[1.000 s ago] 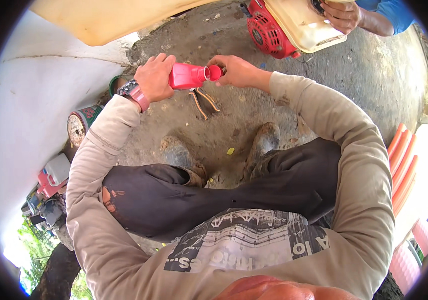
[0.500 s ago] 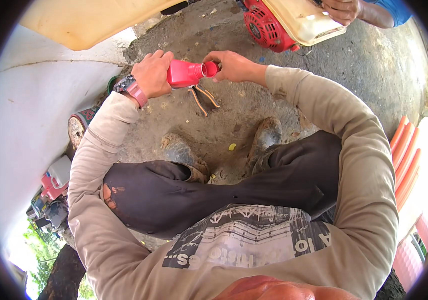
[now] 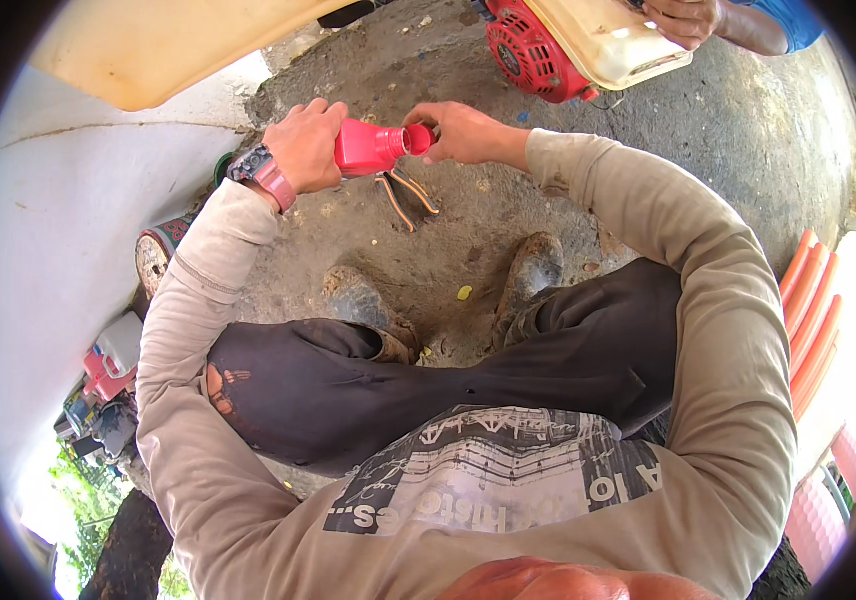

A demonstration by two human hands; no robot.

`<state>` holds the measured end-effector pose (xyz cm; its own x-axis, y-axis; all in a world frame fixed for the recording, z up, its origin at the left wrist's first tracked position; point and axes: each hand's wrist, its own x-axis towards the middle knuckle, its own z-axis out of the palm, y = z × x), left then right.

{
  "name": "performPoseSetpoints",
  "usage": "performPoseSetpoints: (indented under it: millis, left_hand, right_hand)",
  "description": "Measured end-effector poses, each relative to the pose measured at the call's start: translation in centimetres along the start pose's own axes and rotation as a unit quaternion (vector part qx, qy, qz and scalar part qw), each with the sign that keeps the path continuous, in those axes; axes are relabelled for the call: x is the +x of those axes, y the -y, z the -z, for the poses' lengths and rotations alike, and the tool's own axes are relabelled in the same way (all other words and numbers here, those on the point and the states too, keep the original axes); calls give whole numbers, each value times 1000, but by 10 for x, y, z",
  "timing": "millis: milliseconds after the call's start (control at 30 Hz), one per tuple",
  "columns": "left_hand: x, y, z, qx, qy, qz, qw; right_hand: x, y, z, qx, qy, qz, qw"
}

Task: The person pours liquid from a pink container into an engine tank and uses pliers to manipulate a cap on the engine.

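Observation:
My left hand [image 3: 305, 145] is closed round the body of a small red plastic bottle [image 3: 363, 148], which lies tilted on its side with its open mouth to the right. Right at that mouth is a red cap [image 3: 420, 140], its hollow side facing the bottle, pinched in the fingers of my right hand [image 3: 463, 133]. Whether any liquid passes between the two is too small to tell. On the ground just below the bottle rests a pair of pliers [image 3: 395, 200] with orange and black handles, its jaws partly hidden.
Ahead on the right stands a red engine [image 3: 526, 52] beside a cream tank [image 3: 608, 45], where another person's hand [image 3: 686, 18] rests. A large cream container [image 3: 148, 60] fills the upper left. A rusty can [image 3: 154, 258] sits by the white wall; orange tubes [image 3: 814, 310] lie far right.
Both hands hold almost the same pose. The cap in my right hand has turned slightly, showing more of its hollow side towards the bottle mouth.

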<state>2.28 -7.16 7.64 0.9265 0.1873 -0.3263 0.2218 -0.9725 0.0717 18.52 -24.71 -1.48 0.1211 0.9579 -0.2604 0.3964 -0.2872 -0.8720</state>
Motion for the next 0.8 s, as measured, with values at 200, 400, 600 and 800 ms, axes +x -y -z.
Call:
performPoseSetpoints:
  millis: [200, 400, 600, 800]
  left_hand:
    - [1, -1, 1, 0, -1, 1, 1000]
    - [3, -1, 1, 10, 14, 8, 1000]
    - [2, -4, 5, 13, 9, 6, 1000]
    - [1, -3, 2, 14, -5, 2, 1000]
  right_hand:
    - [-1, 1, 1, 5, 3, -1, 1000]
    - [0, 1, 1, -5, 1, 2, 1000]
    - [0, 1, 2, -2, 4, 1, 1000]
    - [0, 2, 1, -1, 3, -3, 1000]
